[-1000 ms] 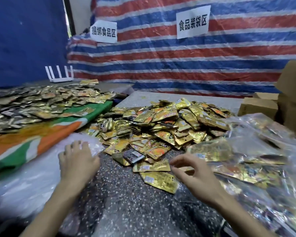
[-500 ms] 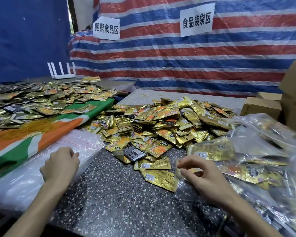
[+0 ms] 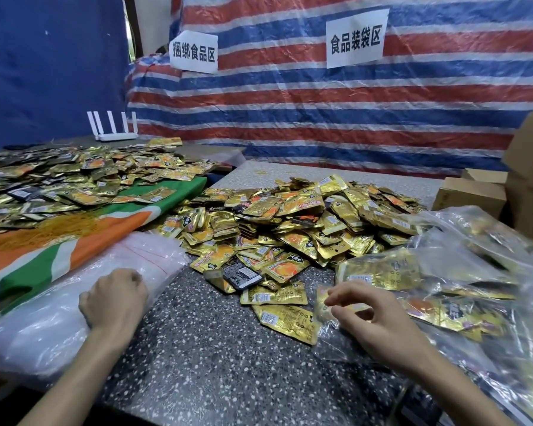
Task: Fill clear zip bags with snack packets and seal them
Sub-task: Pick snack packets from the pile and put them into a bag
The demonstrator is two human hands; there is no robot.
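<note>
A big heap of gold snack packets (image 3: 290, 222) lies in the middle of the speckled table (image 3: 213, 364). At the left is a stack of empty clear zip bags (image 3: 43, 318). My left hand (image 3: 114, 299) rests on that stack with its fingers curled into the top plastic, and the fingertips are hidden. On the right, my right hand (image 3: 376, 318) pinches the left edge of a filled clear zip bag (image 3: 326, 333) between thumb and fingers. More filled zip bags (image 3: 443, 272) are piled behind and to the right of it.
A second spread of gold packets (image 3: 59, 186) covers a green, orange and white cloth (image 3: 74, 256) at the left. Cardboard boxes (image 3: 468, 195) stand at the back right. A white router (image 3: 114, 130) sits far left before the striped tarp wall.
My left hand went from lying flat on the empty-bag stack to curled, and slid back toward me. My right hand stayed on the filled bag's edge, which shifted slightly.
</note>
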